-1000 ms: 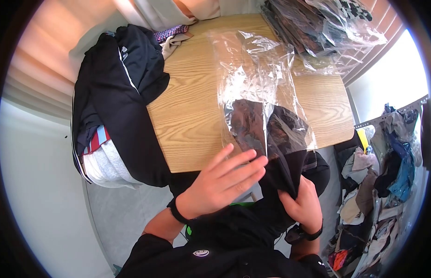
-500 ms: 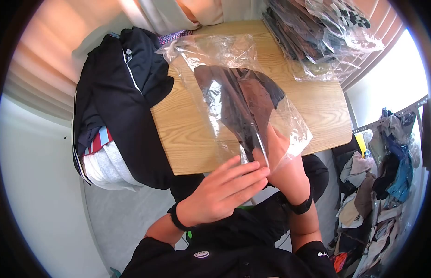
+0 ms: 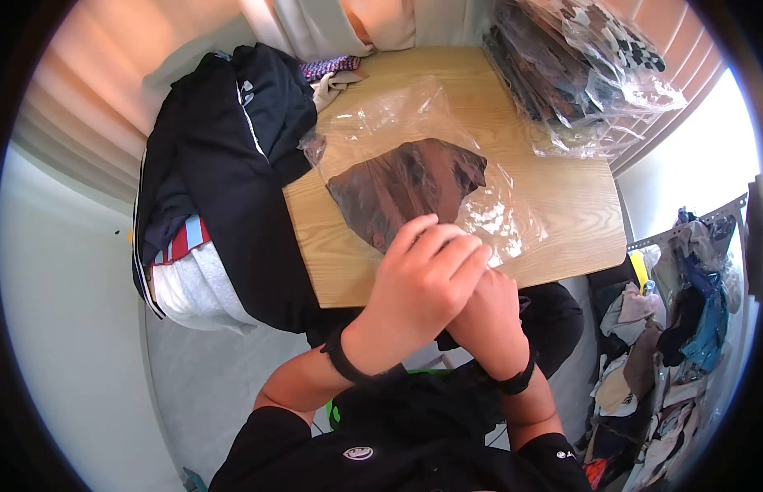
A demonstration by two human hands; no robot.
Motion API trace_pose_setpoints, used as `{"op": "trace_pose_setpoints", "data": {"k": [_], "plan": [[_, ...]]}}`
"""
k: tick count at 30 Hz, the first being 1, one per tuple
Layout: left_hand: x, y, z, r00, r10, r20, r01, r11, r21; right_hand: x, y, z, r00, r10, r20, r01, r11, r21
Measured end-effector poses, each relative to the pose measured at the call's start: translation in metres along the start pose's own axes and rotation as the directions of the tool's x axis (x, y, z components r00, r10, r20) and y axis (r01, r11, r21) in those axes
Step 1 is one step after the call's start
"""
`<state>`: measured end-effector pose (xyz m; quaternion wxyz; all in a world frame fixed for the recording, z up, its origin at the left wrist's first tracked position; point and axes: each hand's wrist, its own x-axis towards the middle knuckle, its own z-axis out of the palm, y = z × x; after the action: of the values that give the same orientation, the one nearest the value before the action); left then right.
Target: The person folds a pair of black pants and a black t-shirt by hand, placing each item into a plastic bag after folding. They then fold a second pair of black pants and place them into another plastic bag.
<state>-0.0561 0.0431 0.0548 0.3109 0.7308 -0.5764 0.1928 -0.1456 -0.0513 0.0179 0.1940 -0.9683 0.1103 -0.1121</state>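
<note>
A brown folded garment point(image 3: 406, 184) lies inside a clear plastic bag point(image 3: 508, 213) on the wooden table, towards its near edge. My left hand point(image 3: 426, 279) is closed, its fingers curled over the near end of the bag and across the top of my right hand. Just beside it, my right hand point(image 3: 492, 316) is closed like a fist at the table's edge. Its fingertips are hidden, and I cannot see what they grip. Each wrist wears a black band.
Several bagged garments point(image 3: 574, 82) are stacked at the table's back right. Black clothing point(image 3: 226, 180) with a white stripe hangs over the left side, above white and red cloth. More bagged clothes point(image 3: 668, 328) fill a rack at the right. The wooden table point(image 3: 562, 234) ends near my lap.
My right hand has come out of the bag and closed. My left hand has moved up and right onto it, its fingers now curled. The garment lies flatter on the table.
</note>
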Motion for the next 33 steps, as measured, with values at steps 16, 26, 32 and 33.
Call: {"op": "trace_pose_setpoints", "data": {"k": [16,26,32,33], "plan": [[-0.030,0.029,-0.027,0.974,0.195,0.113,-0.165,0.959,-0.229,0.041,0.010,-0.019,0.965,0.252,-0.073,-0.237,0.957,0.170],[-0.134,-0.021,-0.022,0.528,-0.784,0.326,0.810,0.351,-0.469,-0.028,0.026,0.013,0.992,0.121,0.035,-0.122,0.993,0.003],[-0.129,-0.020,-0.026,0.436,-0.760,0.482,0.899,0.343,-0.273,-0.015,0.028,0.032,0.926,0.376,0.029,-0.376,0.919,0.119],[-0.126,-0.021,-0.025,0.460,-0.729,0.507,0.886,0.418,-0.203,-0.010,0.029,0.034,0.908,0.419,0.024,-0.418,0.898,0.133]]}}
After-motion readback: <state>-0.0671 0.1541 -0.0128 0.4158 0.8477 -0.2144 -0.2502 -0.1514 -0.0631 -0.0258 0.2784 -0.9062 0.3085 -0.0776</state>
